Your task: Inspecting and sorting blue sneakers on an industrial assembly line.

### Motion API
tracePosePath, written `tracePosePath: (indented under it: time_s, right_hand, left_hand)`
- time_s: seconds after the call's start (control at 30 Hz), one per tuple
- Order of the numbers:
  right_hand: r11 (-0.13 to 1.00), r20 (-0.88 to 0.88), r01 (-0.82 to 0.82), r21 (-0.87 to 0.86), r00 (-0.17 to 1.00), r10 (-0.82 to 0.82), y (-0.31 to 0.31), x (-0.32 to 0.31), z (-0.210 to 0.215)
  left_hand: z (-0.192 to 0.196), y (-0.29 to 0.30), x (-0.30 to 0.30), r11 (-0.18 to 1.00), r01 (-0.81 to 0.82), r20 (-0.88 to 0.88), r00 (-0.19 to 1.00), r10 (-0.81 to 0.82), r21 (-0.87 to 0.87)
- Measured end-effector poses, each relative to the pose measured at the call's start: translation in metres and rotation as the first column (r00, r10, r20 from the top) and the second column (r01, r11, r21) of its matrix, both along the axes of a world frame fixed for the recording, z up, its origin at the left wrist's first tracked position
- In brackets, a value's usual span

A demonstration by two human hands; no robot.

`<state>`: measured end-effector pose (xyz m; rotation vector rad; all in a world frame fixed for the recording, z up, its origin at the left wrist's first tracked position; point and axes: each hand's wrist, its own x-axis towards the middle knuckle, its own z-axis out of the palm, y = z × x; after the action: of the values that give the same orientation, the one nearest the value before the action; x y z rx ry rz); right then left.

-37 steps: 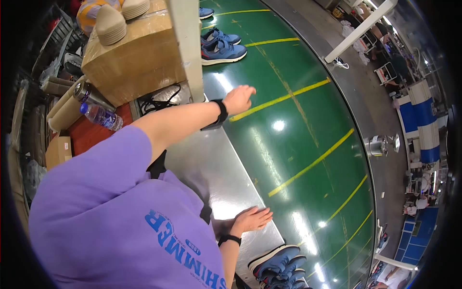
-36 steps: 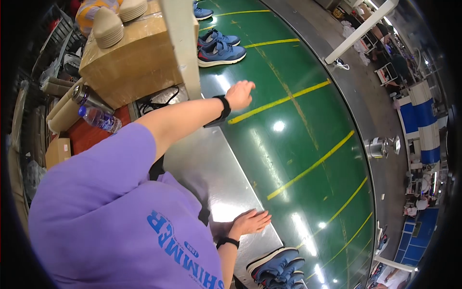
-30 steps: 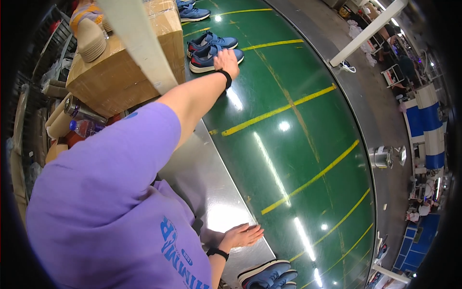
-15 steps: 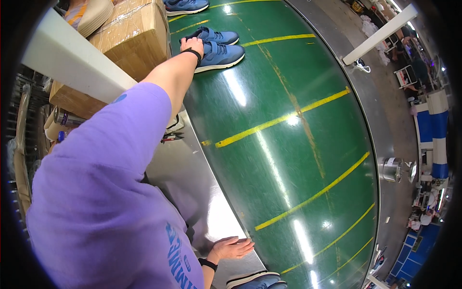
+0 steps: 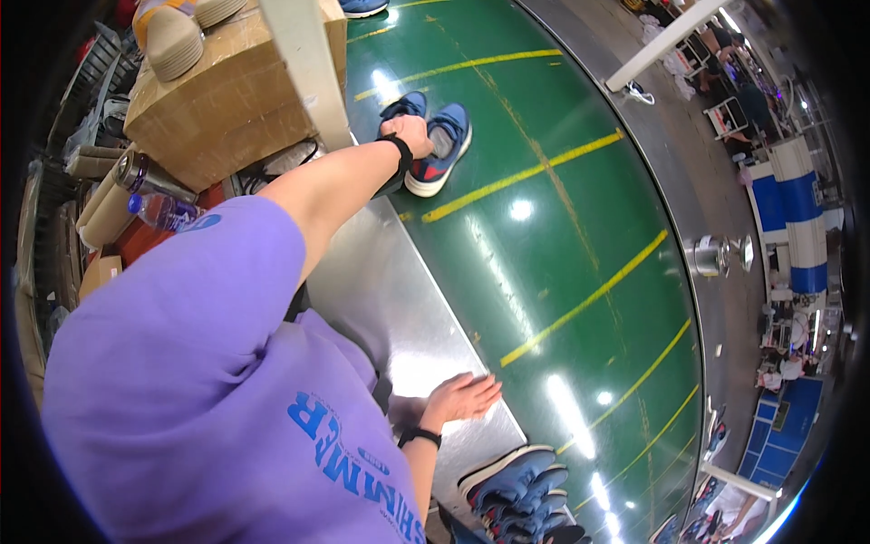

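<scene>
Blue sneakers (image 5: 433, 145), a pair with white soles and a red patch at the side, are seen near the top centre of the frame, lying side by side on a glossy green conveyor belt (image 5: 580, 236) crossed by yellow lines. One arm is stretched far up the frame from a purple T-shirt, and its hand, the left hand (image 5: 412, 134), is laid on the nearer sneaker; a black wristband is worn just below it. Whether the grip is closed around the shoe or merely resting on it cannot be told, since the fingers are hidden behind the knuckles. The long reach appears to be needed because the pair sits well out on the belt, away from the body.

At the lower centre, the right hand (image 5: 460, 397) is pressed flat, fingers spread, on the silver metal desk (image 5: 381, 281) edging the belt, holding nothing; it is judged to be bracing the lean. More blue sneakers (image 5: 512, 494) are stacked at the bottom edge, just below that hand.

At the upper left, a cardboard box (image 5: 231, 95) carrying beige shoe soles (image 5: 172, 41) is seen, with a plastic water bottle (image 5: 163, 210) beside it.
</scene>
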<state>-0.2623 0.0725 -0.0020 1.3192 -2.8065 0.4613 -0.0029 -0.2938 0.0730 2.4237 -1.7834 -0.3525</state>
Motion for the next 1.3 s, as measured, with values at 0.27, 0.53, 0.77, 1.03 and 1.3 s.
tracePosePath:
  time_s: [0.27,0.53,0.77,1.03,1.3]
  right_hand:
    - [0.997,-0.055,-0.076,-0.008,0.996,0.076,0.003,0.002,-0.007]
    - [0.983,0.252,-0.173,0.065,0.956,0.151,0.006,-0.007,0.012]
    - [0.995,0.982,-0.044,-0.094,0.159,0.1,-0.01,0.047,0.055]
    - [0.959,0.981,-0.219,0.178,-0.034,-0.19,-0.005,0.055,0.066]
    - [0.978,0.725,0.04,0.205,-0.677,-0.124,-0.004,0.054,0.047]
  left_hand:
    - [0.014,0.183,-0.02,0.834,0.511,0.023,0.855,-0.519,-0.208]
    - [0.022,0.285,-0.003,0.788,0.603,-0.048,0.789,-0.612,-0.125]
    - [0.024,0.297,-0.023,0.491,0.818,-0.005,0.513,-0.858,-0.299]
    - [-0.006,0.316,-0.032,0.331,0.934,-0.217,0.298,-0.93,-0.137]
    - [-0.014,0.311,-0.031,0.247,0.959,-0.257,0.206,-0.944,-0.136]
